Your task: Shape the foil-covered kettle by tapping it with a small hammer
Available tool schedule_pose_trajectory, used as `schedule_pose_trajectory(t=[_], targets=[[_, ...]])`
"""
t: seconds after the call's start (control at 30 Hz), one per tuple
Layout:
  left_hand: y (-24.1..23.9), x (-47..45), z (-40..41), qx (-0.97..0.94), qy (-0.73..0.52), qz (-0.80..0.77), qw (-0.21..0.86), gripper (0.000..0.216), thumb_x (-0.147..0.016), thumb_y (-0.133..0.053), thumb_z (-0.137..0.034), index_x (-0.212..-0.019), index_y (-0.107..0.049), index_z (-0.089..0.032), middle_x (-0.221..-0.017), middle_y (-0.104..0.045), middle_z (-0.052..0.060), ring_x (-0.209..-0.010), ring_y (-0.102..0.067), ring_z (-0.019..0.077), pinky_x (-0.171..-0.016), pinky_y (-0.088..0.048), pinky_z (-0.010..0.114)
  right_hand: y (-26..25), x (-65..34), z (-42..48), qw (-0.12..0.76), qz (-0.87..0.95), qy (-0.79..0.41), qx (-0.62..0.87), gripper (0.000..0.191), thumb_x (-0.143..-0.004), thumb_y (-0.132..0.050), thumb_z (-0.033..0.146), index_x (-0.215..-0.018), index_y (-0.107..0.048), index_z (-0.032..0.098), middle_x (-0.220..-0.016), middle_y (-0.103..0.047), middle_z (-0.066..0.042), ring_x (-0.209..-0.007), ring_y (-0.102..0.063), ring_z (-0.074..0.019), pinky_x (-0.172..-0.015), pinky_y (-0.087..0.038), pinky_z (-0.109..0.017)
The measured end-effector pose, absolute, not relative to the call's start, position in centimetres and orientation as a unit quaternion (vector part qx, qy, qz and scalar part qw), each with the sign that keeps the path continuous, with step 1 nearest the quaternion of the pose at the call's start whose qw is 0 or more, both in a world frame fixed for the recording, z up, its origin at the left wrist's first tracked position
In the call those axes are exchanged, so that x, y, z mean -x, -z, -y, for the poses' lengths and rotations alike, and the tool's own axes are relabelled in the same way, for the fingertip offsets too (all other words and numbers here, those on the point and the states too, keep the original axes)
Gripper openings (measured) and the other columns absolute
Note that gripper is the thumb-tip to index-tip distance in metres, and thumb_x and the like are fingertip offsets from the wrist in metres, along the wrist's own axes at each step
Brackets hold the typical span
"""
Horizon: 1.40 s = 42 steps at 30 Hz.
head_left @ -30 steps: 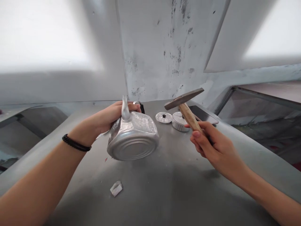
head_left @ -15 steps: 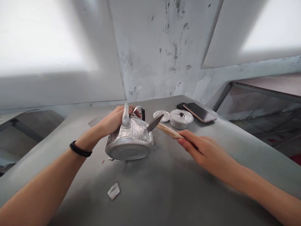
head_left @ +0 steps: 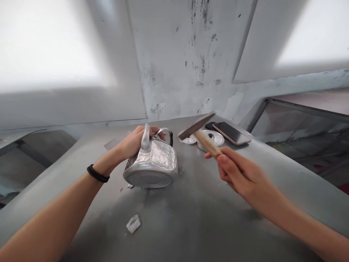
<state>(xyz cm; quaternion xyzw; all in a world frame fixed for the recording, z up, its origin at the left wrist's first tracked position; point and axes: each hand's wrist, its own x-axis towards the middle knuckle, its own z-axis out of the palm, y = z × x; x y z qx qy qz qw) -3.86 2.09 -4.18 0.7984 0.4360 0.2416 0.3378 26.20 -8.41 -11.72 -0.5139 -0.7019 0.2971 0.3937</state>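
Observation:
A dented silver metal kettle [head_left: 155, 160] is tipped on the table, its flat base towards me and its spout pointing up. My left hand [head_left: 137, 140] is closed on the kettle's top, behind the spout; its fingertips are partly hidden near the black-gripped handle [head_left: 171, 138]. In my right hand [head_left: 236, 169] is a hammer [head_left: 197, 125], held by its wooden handle. The dark, pointed hammer head is raised to the right of the kettle and apart from it. Hammered marks cover the kettle's side facing the hammer.
Behind the hammer sit a round metal lid [head_left: 190, 140] and a perforated strainer [head_left: 218, 139] with a black knob. A phone [head_left: 231, 133] lies at the back right, over another dark item. A crumpled white scrap [head_left: 133, 223] lies on the grey table [head_left: 185, 225] in front.
The hammer has lifted off the kettle's side, up and to the right, with my right hand. My left hand keeps its hold, and the kettle is nearly in the same place.

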Motion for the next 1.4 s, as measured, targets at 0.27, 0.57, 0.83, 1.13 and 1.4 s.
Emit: schedule_pose_trajectory(t=[0.27, 0.57, 0.83, 1.13, 1.4], targets=[[4.2, 3.6, -2.1, -0.791, -0.238, -0.44, 0.353, 0.035, -0.099, -0.045, -0.039, -0.097, -0.073, -0.018, -0.083, -0.07, 0.003, -0.069, -0.056, 0.0182, -0.066, -0.043, 0.03, 11.4, -25.8, 8.3, 0.267, 0.765, -0.275, 0.517, 0.043, -0.111, -0.034, 0.057, -0.106, -0.065, 0.028, -0.056, -0.042, 0.006, -0.049, -0.037, -0.0148, -0.051, -0.025, -0.031], [4.1, 3.8, -2.0, -0.806, -0.241, -0.42, 0.342, 0.04, -0.102, -0.045, -0.044, -0.096, -0.074, -0.017, -0.093, -0.073, 0.006, -0.079, -0.062, 0.0209, -0.073, -0.047, 0.03, 10.9, -26.0, 8.4, 0.275, 0.748, -0.298, 0.525, 0.047, -0.109, -0.033, 0.063, -0.102, -0.062, 0.028, -0.061, -0.042, 0.005, -0.054, -0.04, -0.0156, -0.054, -0.027, -0.031], [4.3, 3.8, -2.4, -0.793, -0.248, -0.421, 0.365, 0.033, -0.099, -0.046, -0.035, -0.096, -0.074, -0.017, -0.09, -0.073, 0.004, -0.076, -0.061, 0.0184, -0.069, -0.046, 0.028, 11.1, -26.1, 8.3, 0.337, 0.705, -0.35, 0.517, 0.05, -0.109, -0.029, 0.066, -0.109, -0.06, 0.028, -0.065, -0.038, 0.005, -0.056, -0.037, -0.0159, -0.053, -0.028, -0.031], [5.0, 4.4, -2.9, -0.788, -0.267, -0.407, 0.376, 0.033, -0.099, -0.05, -0.039, -0.094, -0.076, -0.019, -0.087, -0.072, 0.003, -0.074, -0.061, 0.0182, -0.066, -0.047, 0.027, 10.6, -26.0, 8.5, 0.294, 0.717, -0.361, 0.518, 0.049, -0.109, -0.029, 0.066, -0.103, -0.059, 0.028, -0.063, -0.037, 0.006, -0.055, -0.035, -0.0154, -0.054, -0.027, -0.031], [4.9, 4.1, -2.8, -0.791, -0.267, -0.411, 0.367, 0.034, -0.094, -0.049, -0.038, -0.091, -0.076, -0.018, -0.09, -0.074, 0.006, -0.079, -0.064, 0.0217, -0.067, -0.049, 0.028, 10.8, -25.7, 8.3, 0.244, 0.741, -0.335, 0.528, 0.047, -0.111, -0.029, 0.061, -0.103, -0.061, 0.028, -0.07, -0.052, 0.003, -0.062, -0.045, -0.0163, -0.06, -0.03, -0.032]])
